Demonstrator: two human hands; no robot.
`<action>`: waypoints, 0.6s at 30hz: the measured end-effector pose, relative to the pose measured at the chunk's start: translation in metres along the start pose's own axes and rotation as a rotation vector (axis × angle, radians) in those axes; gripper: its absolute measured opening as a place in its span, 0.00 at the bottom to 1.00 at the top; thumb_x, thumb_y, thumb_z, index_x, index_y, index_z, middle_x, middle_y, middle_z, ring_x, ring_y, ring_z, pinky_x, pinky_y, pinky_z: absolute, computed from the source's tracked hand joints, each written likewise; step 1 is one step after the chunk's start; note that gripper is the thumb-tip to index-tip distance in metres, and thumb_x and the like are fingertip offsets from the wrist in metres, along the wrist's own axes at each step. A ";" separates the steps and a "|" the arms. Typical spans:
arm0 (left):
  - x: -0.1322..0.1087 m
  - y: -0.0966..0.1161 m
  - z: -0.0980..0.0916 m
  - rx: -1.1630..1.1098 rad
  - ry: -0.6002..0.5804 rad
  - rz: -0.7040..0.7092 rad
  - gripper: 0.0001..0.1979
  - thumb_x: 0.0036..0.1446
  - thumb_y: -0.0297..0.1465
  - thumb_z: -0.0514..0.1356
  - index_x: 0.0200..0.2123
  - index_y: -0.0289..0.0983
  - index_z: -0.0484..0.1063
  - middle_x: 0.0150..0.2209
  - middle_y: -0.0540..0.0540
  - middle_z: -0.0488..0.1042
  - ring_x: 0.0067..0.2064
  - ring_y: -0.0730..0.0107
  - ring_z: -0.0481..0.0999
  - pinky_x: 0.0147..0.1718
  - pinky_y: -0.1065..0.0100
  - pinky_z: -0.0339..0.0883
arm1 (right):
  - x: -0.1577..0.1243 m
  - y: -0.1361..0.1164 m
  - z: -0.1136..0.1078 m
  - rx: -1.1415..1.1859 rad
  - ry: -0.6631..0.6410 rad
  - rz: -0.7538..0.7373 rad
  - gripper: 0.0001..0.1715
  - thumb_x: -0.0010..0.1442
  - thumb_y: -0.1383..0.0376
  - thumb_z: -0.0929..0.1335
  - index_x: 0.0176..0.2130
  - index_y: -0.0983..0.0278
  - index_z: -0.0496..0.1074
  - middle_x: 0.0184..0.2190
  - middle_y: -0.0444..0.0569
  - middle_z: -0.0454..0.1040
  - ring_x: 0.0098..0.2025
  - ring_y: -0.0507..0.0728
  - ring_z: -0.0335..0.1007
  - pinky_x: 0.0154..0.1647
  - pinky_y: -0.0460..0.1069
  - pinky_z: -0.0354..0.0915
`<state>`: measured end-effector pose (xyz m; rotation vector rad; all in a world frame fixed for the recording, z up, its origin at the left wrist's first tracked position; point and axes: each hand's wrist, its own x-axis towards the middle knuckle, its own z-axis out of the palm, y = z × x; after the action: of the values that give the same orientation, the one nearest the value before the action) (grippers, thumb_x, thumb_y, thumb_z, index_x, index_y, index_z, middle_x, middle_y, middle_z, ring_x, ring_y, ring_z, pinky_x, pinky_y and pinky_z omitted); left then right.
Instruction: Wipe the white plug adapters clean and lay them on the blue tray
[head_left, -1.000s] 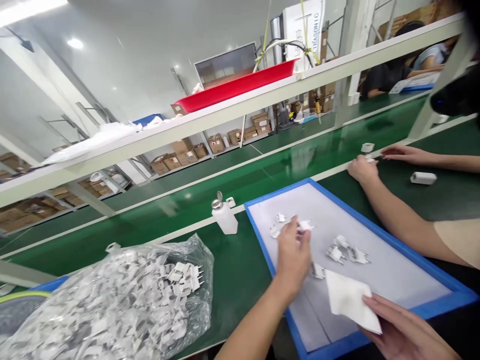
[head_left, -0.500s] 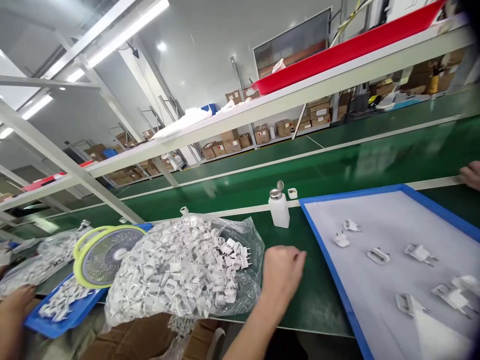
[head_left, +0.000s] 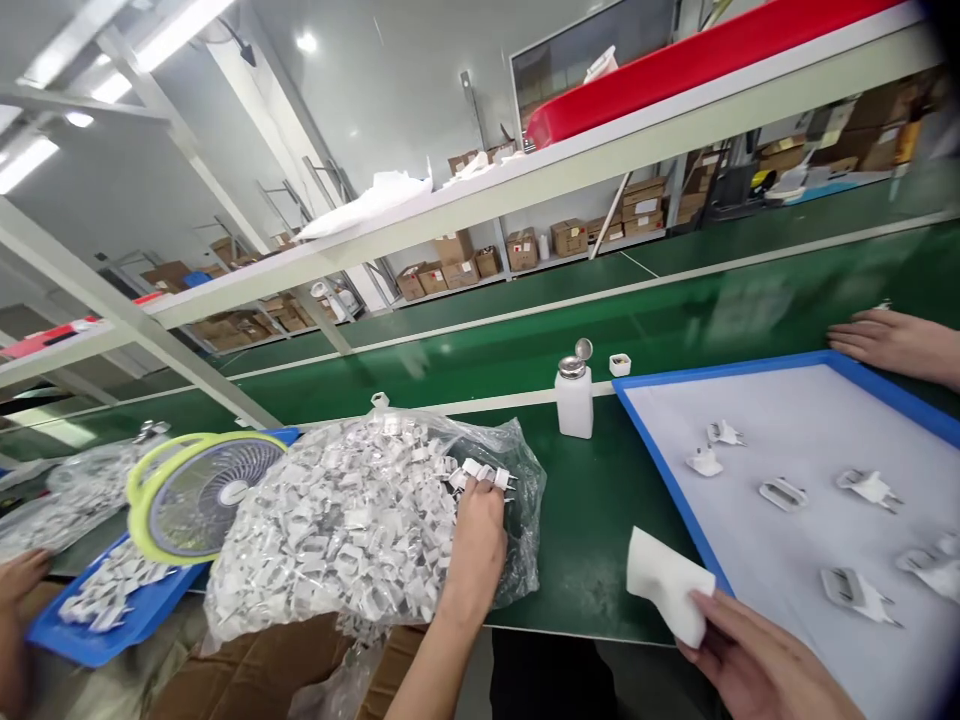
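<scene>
My left hand reaches into the open mouth of a clear plastic bag full of small white plug parts. Its fingers curl over the parts at the bag's right edge; what they grip is hidden. My right hand pinches a folded white cloth at the lower right, just left of a blue-framed tray with a grey liner. Several white plug parts lie scattered on that tray.
A white dispenser bottle stands on the green belt behind the tray. A green-rimmed fan rests on a blue tray of parts at left. Another person's hand rests at the tray's far right; a second person's hand shows at far left.
My view swung left from the tray to the bag. My left hand moved from the tray across the belt into the bag. My right hand with the cloth came back into view.
</scene>
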<state>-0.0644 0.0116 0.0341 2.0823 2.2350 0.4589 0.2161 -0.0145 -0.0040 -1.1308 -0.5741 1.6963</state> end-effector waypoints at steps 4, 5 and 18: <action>0.000 0.013 0.002 -0.099 0.072 0.050 0.23 0.57 0.12 0.48 0.46 0.35 0.76 0.50 0.38 0.76 0.51 0.59 0.76 0.52 0.56 0.74 | -0.012 -0.015 0.021 0.114 0.049 0.135 0.15 0.40 0.57 0.82 0.28 0.60 0.82 0.37 0.51 0.83 0.39 0.65 0.79 0.36 0.53 0.78; -0.003 0.021 0.005 -0.129 0.111 0.081 0.23 0.59 0.13 0.48 0.48 0.35 0.75 0.52 0.38 0.75 0.50 0.60 0.77 0.51 0.57 0.76 | -0.015 -0.018 0.024 0.110 0.050 0.128 0.16 0.41 0.57 0.82 0.29 0.61 0.82 0.36 0.51 0.82 0.39 0.64 0.78 0.37 0.52 0.77; -0.046 0.058 0.040 -0.401 -0.238 0.452 0.35 0.62 0.21 0.61 0.69 0.48 0.59 0.65 0.39 0.66 0.61 0.56 0.74 0.56 0.58 0.75 | -0.025 0.010 0.021 -0.869 0.278 -0.600 0.19 0.71 0.55 0.63 0.32 0.61 0.71 0.33 0.47 0.67 0.29 0.53 0.65 0.23 0.44 0.62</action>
<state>0.0050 -0.0232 0.0025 2.2572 1.3998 0.5845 0.1953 -0.0385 0.0082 -1.5409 -1.3774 0.7344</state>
